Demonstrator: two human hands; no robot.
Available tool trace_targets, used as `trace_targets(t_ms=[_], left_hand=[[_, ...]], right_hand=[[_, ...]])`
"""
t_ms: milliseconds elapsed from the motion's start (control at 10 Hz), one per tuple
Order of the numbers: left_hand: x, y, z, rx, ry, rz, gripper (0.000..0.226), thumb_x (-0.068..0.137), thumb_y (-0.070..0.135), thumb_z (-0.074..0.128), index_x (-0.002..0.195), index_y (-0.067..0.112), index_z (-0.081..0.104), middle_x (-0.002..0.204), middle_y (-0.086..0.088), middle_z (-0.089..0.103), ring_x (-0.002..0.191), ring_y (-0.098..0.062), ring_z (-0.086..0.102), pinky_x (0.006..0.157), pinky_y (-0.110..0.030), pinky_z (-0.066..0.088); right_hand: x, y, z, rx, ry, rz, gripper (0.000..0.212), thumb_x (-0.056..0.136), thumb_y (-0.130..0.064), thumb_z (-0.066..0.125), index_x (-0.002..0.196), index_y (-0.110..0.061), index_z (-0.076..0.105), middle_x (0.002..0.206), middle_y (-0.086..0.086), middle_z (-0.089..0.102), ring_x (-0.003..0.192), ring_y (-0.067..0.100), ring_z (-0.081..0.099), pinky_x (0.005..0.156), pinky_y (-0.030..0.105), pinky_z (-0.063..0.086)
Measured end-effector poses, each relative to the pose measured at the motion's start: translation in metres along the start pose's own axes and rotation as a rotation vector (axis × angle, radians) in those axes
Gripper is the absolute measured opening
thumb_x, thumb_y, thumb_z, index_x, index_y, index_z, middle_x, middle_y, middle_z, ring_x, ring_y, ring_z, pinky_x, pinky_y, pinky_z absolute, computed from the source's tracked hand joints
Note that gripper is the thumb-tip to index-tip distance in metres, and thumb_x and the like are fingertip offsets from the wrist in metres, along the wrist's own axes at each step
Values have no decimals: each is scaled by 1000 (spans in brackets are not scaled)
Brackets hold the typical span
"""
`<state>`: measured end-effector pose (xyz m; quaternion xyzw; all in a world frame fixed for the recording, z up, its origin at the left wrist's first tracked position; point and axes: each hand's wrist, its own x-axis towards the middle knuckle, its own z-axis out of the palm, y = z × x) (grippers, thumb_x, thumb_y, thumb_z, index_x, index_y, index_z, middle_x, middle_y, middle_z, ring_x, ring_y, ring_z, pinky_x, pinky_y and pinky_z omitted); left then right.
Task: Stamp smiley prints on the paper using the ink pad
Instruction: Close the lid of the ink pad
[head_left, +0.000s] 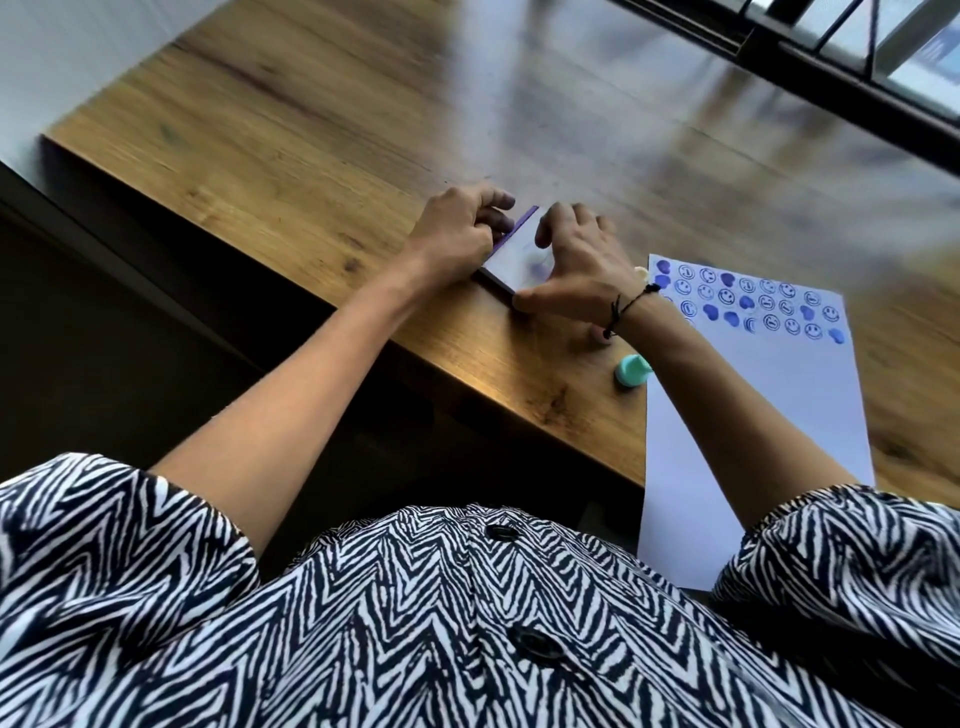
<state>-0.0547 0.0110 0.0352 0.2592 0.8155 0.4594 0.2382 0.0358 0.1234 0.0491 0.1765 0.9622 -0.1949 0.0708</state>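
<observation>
Gripping the pad (511, 254) from both sides, two hands meet near the middle of the frame, at the table's (291, 130) near edge. The pad is a flat white box with a violet strip along its upper left side and a faint purple smudge on its top face. It looks shut, though blur keeps me from being sure. The left hand (460, 228) curls its fingers over the pad's upper left edge. The right hand (576, 265) lies across the pad's right side, with the thumb stretched along the lower corner and the fingers bent over the far edge. Both hands are closed against the pad; how tightly they press I cannot tell.

Right of centre lies the paper (753, 415), a white sheet running from mid-right down toward the lower right, where its end hangs past the table edge. Its upper part carries rows of blue-violet smileys and solid blobs; the rest is blank. The right forearm crosses over its left edge.

A mint stamp (631, 370) lies on the table just left of the paper, below the right wrist. A pinkish stamp (602, 335) sits just under that wrist, partly hidden. A dark cord bracelet (626, 306) circles the wrist. A zebra-striped shirt (415, 623) fills the bottom of the frame.
</observation>
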Motion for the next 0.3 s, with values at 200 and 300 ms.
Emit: trace_targets(t_ms=[200, 300], left_hand=[[-1, 1, 2, 18, 18, 22, 48, 74, -11, 35, 115, 3, 55, 110, -20, 66, 101, -22, 63, 95, -30, 49], [1, 4, 2, 76, 20, 8, 47, 74, -9, 36, 115, 4, 56, 109, -18, 67, 101, -25, 63, 98, -36, 48]], right_hand=[[5, -4, -3, -5, -17, 5, 64, 62, -30, 75, 113, -10, 42, 121, 16, 44, 110, 32, 37, 79, 31, 29], [2, -5, -4, -3, -51, -8, 69, 65, -32, 76, 118, -11, 37, 124, 15, 43, 112, 31, 38, 79, 31, 30]])
